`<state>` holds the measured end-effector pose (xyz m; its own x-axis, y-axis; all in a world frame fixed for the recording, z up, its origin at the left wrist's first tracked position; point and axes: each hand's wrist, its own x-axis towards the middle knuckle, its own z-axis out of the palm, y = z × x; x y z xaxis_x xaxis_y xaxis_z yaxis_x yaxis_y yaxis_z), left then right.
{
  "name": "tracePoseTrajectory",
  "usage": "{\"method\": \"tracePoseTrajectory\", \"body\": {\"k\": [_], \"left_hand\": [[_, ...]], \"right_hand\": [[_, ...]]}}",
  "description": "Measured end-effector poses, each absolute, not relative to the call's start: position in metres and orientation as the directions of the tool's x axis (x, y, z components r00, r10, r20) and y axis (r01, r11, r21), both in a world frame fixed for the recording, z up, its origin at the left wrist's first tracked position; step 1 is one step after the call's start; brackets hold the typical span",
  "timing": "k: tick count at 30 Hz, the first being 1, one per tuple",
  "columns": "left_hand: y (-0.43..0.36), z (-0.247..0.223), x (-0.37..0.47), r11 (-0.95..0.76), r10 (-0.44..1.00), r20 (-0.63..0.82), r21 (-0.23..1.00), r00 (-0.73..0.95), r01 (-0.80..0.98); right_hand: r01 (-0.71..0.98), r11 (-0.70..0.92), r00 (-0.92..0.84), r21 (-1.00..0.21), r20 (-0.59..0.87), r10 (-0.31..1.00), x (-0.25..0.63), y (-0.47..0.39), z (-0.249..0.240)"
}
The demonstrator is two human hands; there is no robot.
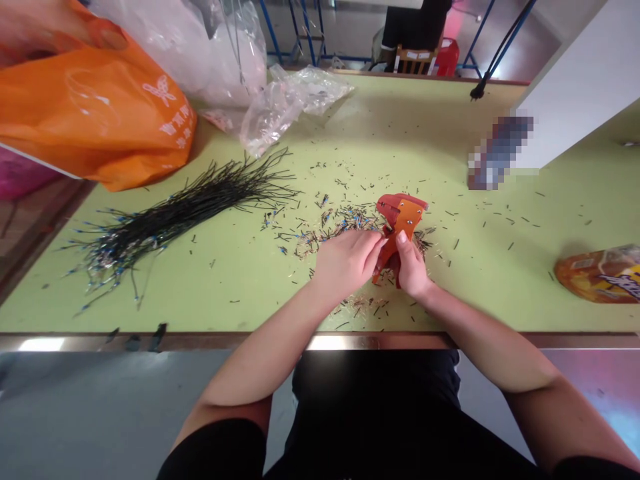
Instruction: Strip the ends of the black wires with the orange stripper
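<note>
An orange and red wire stripper [406,215] stands tilted over the table, its jaws pointing away and to the left. My right hand [412,267] is wrapped round its handles, thumb along the orange body. Close against the tool's left side, my left hand [349,260] has its fingers pressed together in a pinch; what they hold, if anything, is hidden. Beneath and around both hands lie black wire clippings [345,219], some with blue bits and coppery strands. To the left rests a long bundle of black wires [190,207], with blue and silvery ends nearest the table's left edge.
An orange bag [115,113] fills the back left, with a hand over its top. Clear plastic bags [280,107] lie beside it. A white panel [575,87] rises at the right, near a blurred-out object [500,153]. An orange-brown packet [600,272] lies at the right edge.
</note>
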<state>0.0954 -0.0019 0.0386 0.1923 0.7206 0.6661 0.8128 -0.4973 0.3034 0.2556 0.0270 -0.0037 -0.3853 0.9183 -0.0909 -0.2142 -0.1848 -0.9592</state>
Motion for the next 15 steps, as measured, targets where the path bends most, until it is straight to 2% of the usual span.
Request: {"method": "tracePoseTrajectory", "body": {"k": [4, 8, 11, 15], "left_hand": [[-0.002, 0.037, 0.097, -0.491, 0.727, 0.658, 0.298, 0.196, 0.818], [-0.002, 0.036, 0.096, -0.494, 0.750, 0.635, 0.351, 0.186, 0.796], [0.001, 0.039, 0.089, -0.426, 0.819, 0.564, 0.480, 0.102, 0.767], [0.005, 0.045, 0.072, -0.311, 0.871, 0.486, 0.657, -0.070, 0.687]], "right_hand": [[-0.197, -0.156, -0.386, -0.968, -0.070, 0.920, 0.253, 0.027, -0.006], [-0.274, -0.179, -0.406, -0.945, -0.056, 0.912, 0.253, 0.029, -0.002], [-0.343, -0.291, -0.543, -0.893, -0.064, 0.837, 0.260, 0.038, 0.008], [-0.325, -0.461, -0.701, -0.826, -0.117, 0.703, 0.273, 0.051, 0.020]]}}
